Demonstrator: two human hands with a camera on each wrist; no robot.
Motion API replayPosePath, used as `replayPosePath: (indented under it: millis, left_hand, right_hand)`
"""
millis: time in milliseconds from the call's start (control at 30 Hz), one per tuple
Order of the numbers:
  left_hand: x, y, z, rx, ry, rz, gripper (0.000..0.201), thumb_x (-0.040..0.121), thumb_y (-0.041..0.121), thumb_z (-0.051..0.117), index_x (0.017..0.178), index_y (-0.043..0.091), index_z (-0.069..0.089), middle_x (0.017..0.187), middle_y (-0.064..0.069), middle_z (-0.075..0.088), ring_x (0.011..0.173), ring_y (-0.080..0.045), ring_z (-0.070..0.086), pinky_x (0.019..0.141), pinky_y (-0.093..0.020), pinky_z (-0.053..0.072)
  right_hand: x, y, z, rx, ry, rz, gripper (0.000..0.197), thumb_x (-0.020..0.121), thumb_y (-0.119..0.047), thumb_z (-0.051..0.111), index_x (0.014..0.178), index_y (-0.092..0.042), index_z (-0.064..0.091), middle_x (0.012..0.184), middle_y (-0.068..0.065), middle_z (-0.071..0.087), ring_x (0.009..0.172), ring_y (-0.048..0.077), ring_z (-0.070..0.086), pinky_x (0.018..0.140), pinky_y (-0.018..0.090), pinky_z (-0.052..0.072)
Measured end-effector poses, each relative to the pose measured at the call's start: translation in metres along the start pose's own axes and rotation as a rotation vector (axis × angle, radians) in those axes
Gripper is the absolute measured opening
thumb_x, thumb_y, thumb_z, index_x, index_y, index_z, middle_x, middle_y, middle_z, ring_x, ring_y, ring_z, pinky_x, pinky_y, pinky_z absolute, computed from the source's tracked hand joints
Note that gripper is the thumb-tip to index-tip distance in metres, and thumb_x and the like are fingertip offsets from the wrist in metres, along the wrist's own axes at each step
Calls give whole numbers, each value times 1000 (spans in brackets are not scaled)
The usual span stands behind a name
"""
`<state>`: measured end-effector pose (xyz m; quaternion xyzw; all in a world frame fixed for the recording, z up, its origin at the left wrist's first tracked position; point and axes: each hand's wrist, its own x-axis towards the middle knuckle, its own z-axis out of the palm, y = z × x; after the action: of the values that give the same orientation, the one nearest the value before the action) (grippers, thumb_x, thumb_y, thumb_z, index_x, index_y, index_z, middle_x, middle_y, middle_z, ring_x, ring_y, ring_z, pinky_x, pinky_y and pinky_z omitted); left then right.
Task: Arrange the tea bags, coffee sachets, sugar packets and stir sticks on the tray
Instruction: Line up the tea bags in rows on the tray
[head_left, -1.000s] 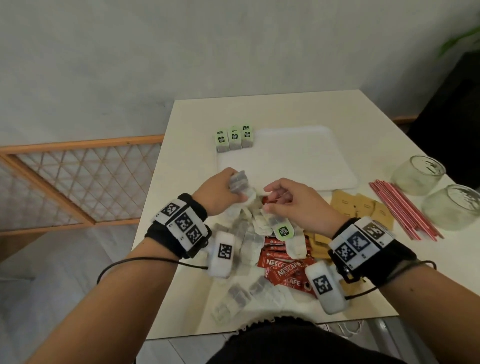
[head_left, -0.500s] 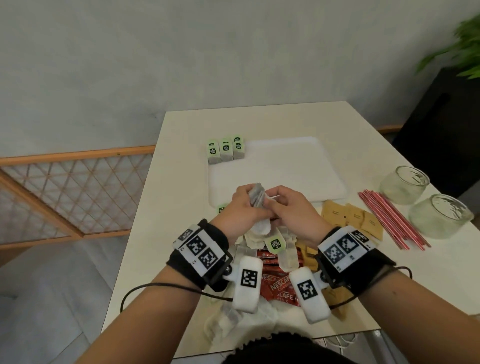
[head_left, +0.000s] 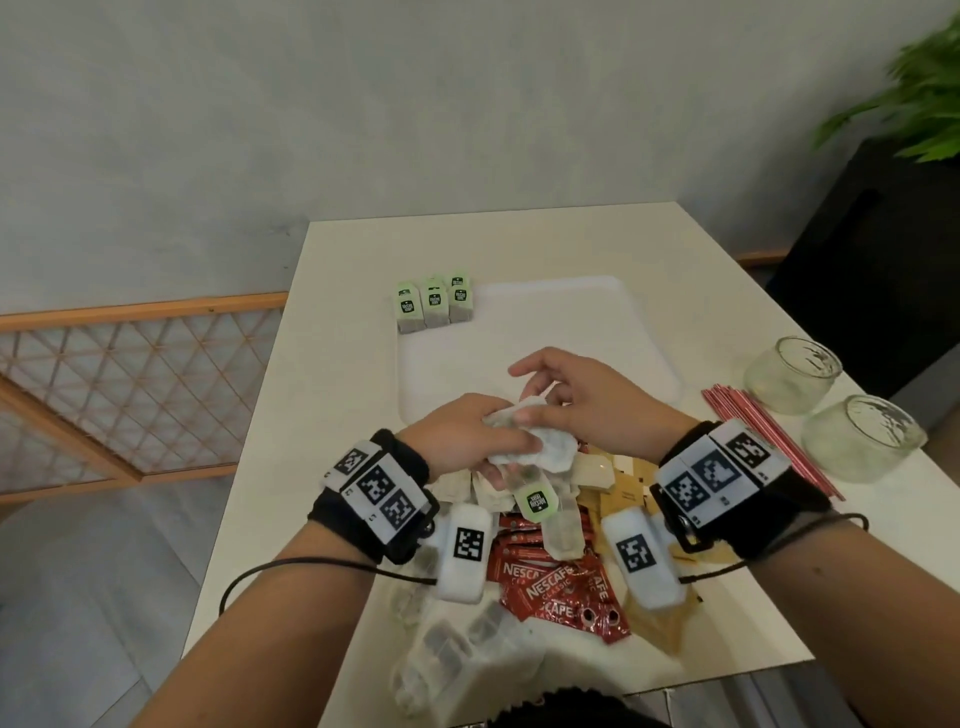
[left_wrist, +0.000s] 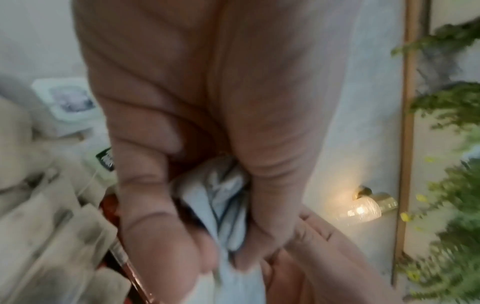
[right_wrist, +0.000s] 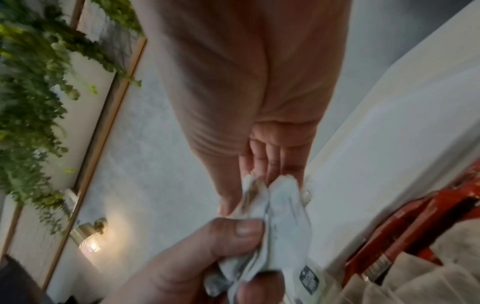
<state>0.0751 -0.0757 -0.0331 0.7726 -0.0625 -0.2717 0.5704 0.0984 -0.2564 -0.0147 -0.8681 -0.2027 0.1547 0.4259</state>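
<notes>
Left hand: the left hand (head_left: 457, 436) clamped a crumpled cluster of tea bags (head_left: 540, 447) between thumb and fingers, likely to steady it while one was teased free.
Right hand: the right hand (head_left: 587, 410) met the left over the cluster, thumb and forefinger seeming to nip its upper edge, the remaining fingers fanned toward 12 o'clock; how firm that nip was I could not tell.
Tag: a green tag (head_left: 539, 503) dangled at 6 o'clock below the cluster, suggesting tangled strings.
Tray: the white tray (head_left: 613, 332) lay at 12 o'clock from the hands, three tea bags (head_left: 434, 304) lined at its 10 o'clock corner, apparently starting a row.
Loose stock: coffee sachets (head_left: 556, 587) at 6 o'clock, brown sugar packets (head_left: 628, 486) at 4 o'clock, stir sticks (head_left: 763, 436) at 3 o'clock, all off the tray.
Progress: early, judging by the layout.
</notes>
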Motion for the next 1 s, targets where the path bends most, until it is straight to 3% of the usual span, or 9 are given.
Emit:
replayPosePath:
  millis: [67,133,200,267,400,567,733,833,1000]
  left_hand:
    - [3,-4,1,-141,95,8,20,88,14,68,103,1,65,79,-5,66,68,-14,65,64,-29,57]
    - [4,-8,2,-272,171,5,20,89,15,68,104,3,66,79,-3,65,68,-14,65,68,-30,58]
    - [4,-12,1,-346,224,-1,23,89,15,68,109,2,66,82,-5,67,68,-14,66,65,-29,59]
    - [3,-15,-2,-385,268,-14,25,90,13,67,111,1,65,89,-10,69,70,-16,69,64,-30,60]
    - [0,-21,-13,-333,345,-34,20,92,11,62,107,-3,62,94,-21,72,60,-22,68,58,-32,60]
    - [1,-28,-32,-339,488,-82,18,91,22,62,87,5,57,67,-8,51,46,-18,47,42,-26,42]
    - [7,-23,-52,-538,485,-164,18,94,25,55,95,7,60,85,-8,51,58,-17,54,50,-27,49]
    - [13,-21,-66,-646,463,-158,15,95,20,55,97,6,59,87,-10,54,64,-17,60,51,-26,53]
    - [25,-27,-93,-740,507,-73,8,94,6,59,91,-2,58,87,-15,60,79,-23,69,69,-31,61]
  right_hand:
    - [-1,1,-2,18,76,65,37,88,-39,67,121,-27,55,101,-7,62,78,6,58,69,18,43]
    - [-2,5,-4,-30,36,122,31,93,-39,61,121,-28,54,102,-5,61,80,5,60,72,21,45]
    - [-1,9,-1,23,-21,146,27,96,-24,59,123,-24,54,94,-1,59,80,10,66,76,25,51]
    - [-1,10,0,146,-6,158,28,96,-9,56,121,-20,53,79,-1,50,74,14,69,71,24,53]
    - [4,5,-5,251,101,132,21,95,-5,54,111,-19,54,67,-1,45,65,17,67,74,35,56]
    - [25,2,-13,270,125,146,14,96,-11,57,107,-12,65,81,7,63,68,11,65,70,21,56]
    - [59,6,-11,229,-18,154,30,92,3,57,121,-4,61,102,12,67,82,16,66,74,21,58]
    - [88,8,-2,191,-26,134,23,98,1,48,115,-1,64,91,11,69,71,14,65,70,21,58]
    - [145,18,15,53,-61,118,18,95,-6,58,107,-1,71,75,5,72,55,6,64,59,19,53]
